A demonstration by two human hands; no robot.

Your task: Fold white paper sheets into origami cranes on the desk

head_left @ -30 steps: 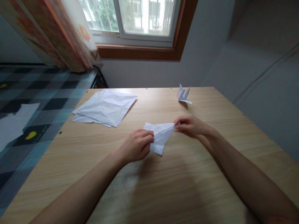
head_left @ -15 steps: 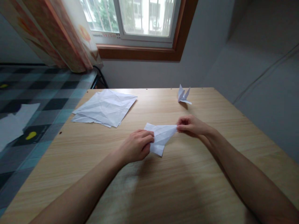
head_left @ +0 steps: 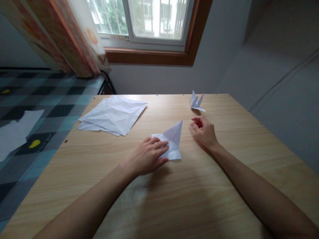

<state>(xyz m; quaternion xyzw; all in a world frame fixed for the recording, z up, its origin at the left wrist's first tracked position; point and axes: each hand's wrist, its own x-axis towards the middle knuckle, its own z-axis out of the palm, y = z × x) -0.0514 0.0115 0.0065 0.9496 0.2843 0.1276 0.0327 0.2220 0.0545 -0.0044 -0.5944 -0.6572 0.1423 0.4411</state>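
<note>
A folded sheet of white paper [head_left: 174, 146] lies on the table in the middle of the view, one pointed flap standing up at its far right. My left hand [head_left: 152, 154] rests on its left part, fingers stretched flat over the sheet and thumb at the near edge. Part of the paper is hidden under those fingers. Just right of the sheet, apart from it, is my right hand [head_left: 203, 132], loosely curled with a gap between thumb and forefinger and slightly blurred. I see nothing in it. Beyond it stands a folded white paper crane [head_left: 196, 102].
Several creased white sheets [head_left: 114, 114] lie stacked at the table's far left. The wooden table [head_left: 119, 209] borders a checked cloth surface [head_left: 59, 111] on the left, where more white paper [head_left: 15, 136] lies. A window [head_left: 157, 20] and curtain [head_left: 67, 36] are behind.
My right hand has let go of the paper's pointed end and moved slightly right and away. The flap now stands up. My left fingers have spread flatter over the sheet.
</note>
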